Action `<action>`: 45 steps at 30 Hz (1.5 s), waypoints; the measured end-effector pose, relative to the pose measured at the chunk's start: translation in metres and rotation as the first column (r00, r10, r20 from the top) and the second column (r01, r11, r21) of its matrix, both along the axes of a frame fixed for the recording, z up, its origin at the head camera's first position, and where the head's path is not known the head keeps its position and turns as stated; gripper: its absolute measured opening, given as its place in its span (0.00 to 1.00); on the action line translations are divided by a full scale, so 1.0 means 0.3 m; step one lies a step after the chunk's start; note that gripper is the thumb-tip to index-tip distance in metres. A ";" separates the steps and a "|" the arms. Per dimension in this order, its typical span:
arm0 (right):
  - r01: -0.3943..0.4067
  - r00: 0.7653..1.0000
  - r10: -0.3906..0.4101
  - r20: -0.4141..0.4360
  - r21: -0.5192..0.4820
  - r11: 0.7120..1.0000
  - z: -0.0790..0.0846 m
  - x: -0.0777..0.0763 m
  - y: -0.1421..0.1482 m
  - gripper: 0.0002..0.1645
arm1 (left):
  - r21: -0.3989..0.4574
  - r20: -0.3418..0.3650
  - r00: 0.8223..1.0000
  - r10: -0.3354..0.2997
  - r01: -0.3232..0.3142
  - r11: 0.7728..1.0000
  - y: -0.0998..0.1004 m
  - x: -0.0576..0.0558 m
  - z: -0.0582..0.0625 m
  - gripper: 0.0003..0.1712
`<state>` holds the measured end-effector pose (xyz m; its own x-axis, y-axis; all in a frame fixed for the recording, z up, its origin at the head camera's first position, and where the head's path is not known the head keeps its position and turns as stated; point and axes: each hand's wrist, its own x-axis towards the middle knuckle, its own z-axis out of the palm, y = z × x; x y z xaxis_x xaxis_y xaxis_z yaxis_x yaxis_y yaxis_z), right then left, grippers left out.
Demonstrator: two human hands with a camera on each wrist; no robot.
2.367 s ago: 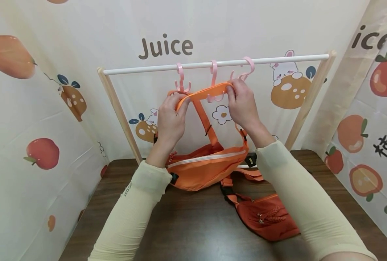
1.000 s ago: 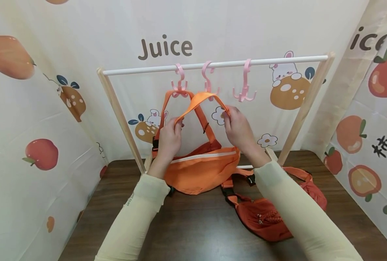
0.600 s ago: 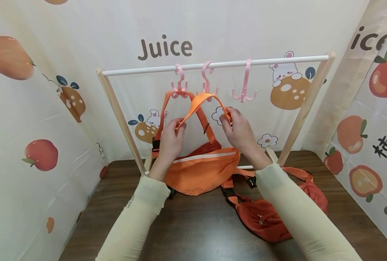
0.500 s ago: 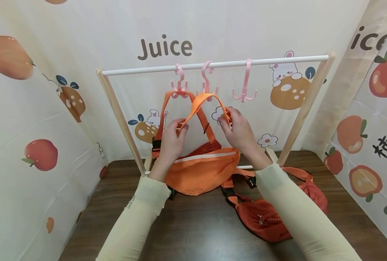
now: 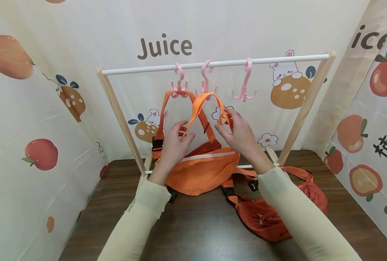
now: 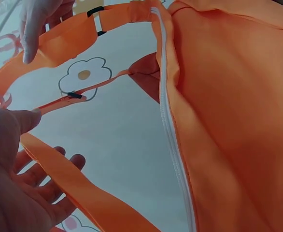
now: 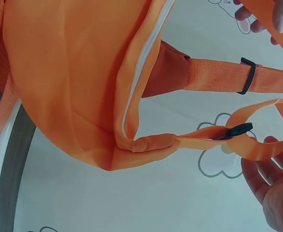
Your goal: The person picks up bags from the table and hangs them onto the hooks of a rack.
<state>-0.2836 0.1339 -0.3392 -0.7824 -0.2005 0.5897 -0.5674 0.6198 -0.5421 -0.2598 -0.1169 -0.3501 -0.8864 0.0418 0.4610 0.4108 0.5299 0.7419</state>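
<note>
A bright orange waist bag (image 5: 203,175) with a white zip hangs below the rail, its strap (image 5: 198,104) looped at the middle pink hook (image 5: 205,78). My left hand (image 5: 175,143) is beside the strap's left side; in the left wrist view its fingers (image 6: 40,181) spread loosely behind the strap, thumb apart. On the other side, my right hand (image 5: 240,132) has relaxed fingers touching the strap near its black slider (image 7: 239,129). Behind it, a darker orange bag, mostly hidden, hangs by its strap (image 5: 163,114) from the left pink hook (image 5: 179,81).
A white rail (image 5: 131,69) on wooden legs stands at the back of the dark wooden table (image 5: 193,224). The right pink hook (image 5: 244,85) bears nothing. A rust-red waist bag (image 5: 265,221) lies on the table at right, partly under my right forearm.
Both hands have come down from hook height, where they stretched the strap between them. The strap now arches at the middle hook, and my fingers have loosened from it. The right hook hangs straighter.
</note>
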 end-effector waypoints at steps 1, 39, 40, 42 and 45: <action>-0.001 1.000 0.001 0.006 0.001 1.000 -0.002 0.004 0.001 0.43 | 0.004 -0.002 1.000 -0.003 0.003 1.000 0.000 0.002 -0.002 0.32; 0.041 0.989 -0.064 0.130 0.170 0.985 -0.128 0.128 0.262 0.44 | 0.027 -0.205 0.979 0.022 -0.017 1.000 -0.073 0.142 -0.055 0.30; 0.039 0.989 -0.064 0.135 0.179 0.983 -0.133 0.130 0.273 0.44 | 0.028 -0.205 0.978 0.021 -0.016 0.999 -0.074 0.147 -0.059 0.29; 0.032 0.987 -0.062 0.149 0.196 0.980 -0.142 0.133 0.293 0.42 | 0.022 -0.210 0.977 0.022 -0.017 1.000 -0.077 0.157 -0.064 0.29; 0.019 0.982 -0.060 0.177 0.227 0.974 -0.156 0.137 0.321 0.41 | 0.012 -0.219 0.976 0.024 -0.022 1.000 -0.080 0.169 -0.073 0.28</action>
<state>-0.2425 0.2303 -0.3860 -0.8819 -0.2777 0.3809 -0.4450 0.7568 -0.4787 -0.2092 -0.1410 -0.3720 -0.7647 0.0177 0.6442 0.5517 0.5344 0.6403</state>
